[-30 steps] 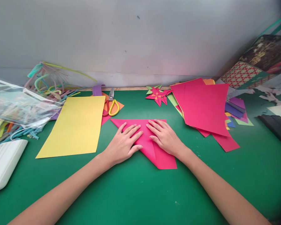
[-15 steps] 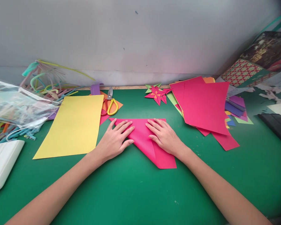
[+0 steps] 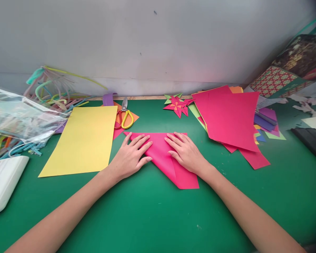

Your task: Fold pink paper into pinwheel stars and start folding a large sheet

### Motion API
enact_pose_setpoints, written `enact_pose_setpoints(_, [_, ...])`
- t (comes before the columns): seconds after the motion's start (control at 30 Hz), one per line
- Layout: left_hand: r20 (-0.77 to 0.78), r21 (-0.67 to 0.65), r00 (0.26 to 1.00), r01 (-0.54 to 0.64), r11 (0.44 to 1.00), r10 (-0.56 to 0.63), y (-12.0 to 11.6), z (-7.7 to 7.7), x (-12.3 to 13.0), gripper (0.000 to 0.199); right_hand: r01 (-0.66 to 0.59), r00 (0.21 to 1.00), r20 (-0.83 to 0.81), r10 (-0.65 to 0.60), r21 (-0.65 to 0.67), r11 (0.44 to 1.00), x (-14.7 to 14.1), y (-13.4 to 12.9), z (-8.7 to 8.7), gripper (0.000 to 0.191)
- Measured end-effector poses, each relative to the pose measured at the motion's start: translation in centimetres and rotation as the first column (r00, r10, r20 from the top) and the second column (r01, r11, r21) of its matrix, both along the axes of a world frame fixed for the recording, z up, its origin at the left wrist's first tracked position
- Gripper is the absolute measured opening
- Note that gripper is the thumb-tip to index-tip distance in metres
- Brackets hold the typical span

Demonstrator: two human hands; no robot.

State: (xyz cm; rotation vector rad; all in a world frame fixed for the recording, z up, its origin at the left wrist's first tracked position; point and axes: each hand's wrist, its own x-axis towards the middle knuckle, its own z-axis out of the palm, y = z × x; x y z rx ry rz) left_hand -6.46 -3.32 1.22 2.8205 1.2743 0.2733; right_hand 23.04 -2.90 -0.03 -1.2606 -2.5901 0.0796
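A pink sheet of paper (image 3: 163, 160) lies on the green table (image 3: 158, 218) in front of me, one part folded over diagonally. Its fold bulges toward the lower right, so it is not pressed flat there. My left hand (image 3: 133, 153) rests on the paper's left end, fingers spread and palm down. On the upper right part lies my right hand (image 3: 183, 151), also flat with fingers stretched out. Left of my left hand is a yellow sheet (image 3: 81, 140). Behind that hand are scissors (image 3: 125, 116) with one red and one yellow handle, lying on orange and pink paper.
Folded paper stars (image 3: 177, 105) lie near the wall. A stack of red sheets (image 3: 229, 119) is at the right, with coloured scraps and a black object (image 3: 310, 144) beyond. At the left are a clear plastic bag (image 3: 23, 116), coloured pipe cleaners (image 3: 55, 91) and a white object (image 3: 7, 182).
Both hands stay in place on the pink paper. The whole view has shifted very slightly; nothing else visibly differs.
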Motion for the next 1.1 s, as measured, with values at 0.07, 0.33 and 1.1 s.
enact_pose_setpoints(0.07, [-0.003, 0.001, 1.0, 0.001, 1.0, -0.001, 0.0, -0.1, 0.0, 0.058, -0.003, 1.0, 0.0, 0.003, 0.0, 1.0, 0.0, 0.0, 0.0, 0.055])
enact_pose_setpoints(0.33, [0.034, -0.081, 0.996, -0.084, 0.993, 0.087, 1.3, 2.2, 1.0, 0.05, -0.017, 1.0, -0.002, 0.017, 0.009, 1.0, -0.1, 0.0, 0.2, 0.055])
enact_pose_setpoints(1.1, [-0.304, -0.13, 0.941, -0.193, 0.972, 0.146, 7.8, 5.1, 6.9, 0.034, -0.016, 1.0, -0.003, 0.016, 0.036, 0.999, -0.1, 0.1, 0.0, 0.056])
